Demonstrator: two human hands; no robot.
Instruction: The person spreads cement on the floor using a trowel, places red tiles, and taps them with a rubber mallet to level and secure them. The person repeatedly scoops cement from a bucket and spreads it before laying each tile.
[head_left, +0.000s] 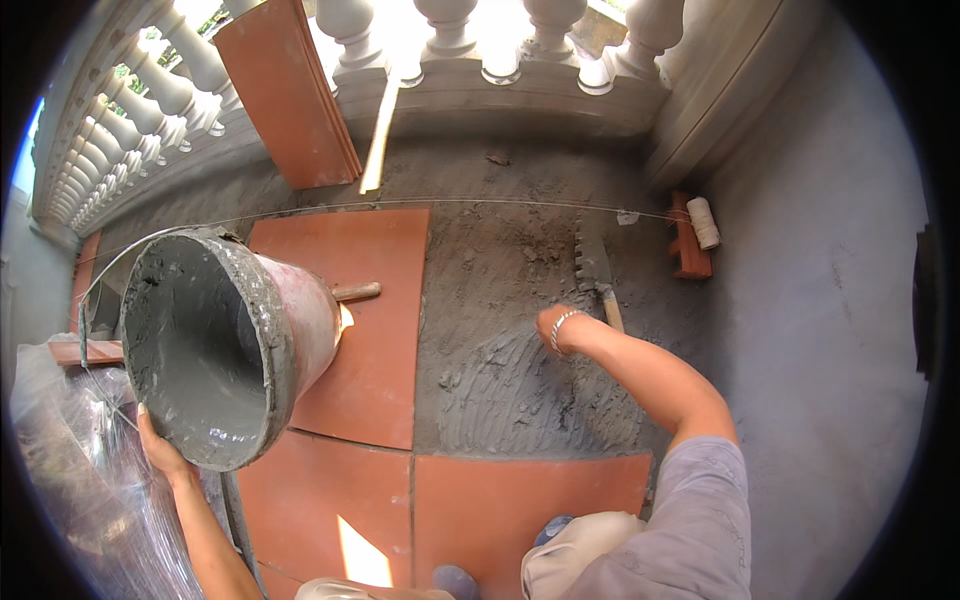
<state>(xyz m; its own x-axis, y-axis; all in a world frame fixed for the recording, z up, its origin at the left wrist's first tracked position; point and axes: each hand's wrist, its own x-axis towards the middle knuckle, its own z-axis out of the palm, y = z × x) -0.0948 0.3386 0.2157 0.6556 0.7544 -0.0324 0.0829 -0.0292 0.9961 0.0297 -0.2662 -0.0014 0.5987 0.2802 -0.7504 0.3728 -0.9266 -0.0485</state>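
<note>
My left hand (163,447) grips the lower rim of a large bucket (315,310), which is tipped on its side with its mouth toward me. Wet grey cement coats the bucket's inside and rim. My right hand (552,328), with a bracelet at the wrist, hovers at the mortar bed (520,400), its fingers curled; whatever they hold, if anything, is hidden. Beyond that forearm lies a notched trowel (592,255) with a wooden handle. Ridged fresh mortar spreads below the right hand, and rougher grey mortar lies farther off.
Terracotta tiles (530,490) cover the near and left floor. A wooden tool handle (357,292) shows behind the bucket. Stacked tiles (285,95) lean on the white balustrade (450,70). A string (480,202) runs to a spool (703,223) by bricks (688,255) at the right wall.
</note>
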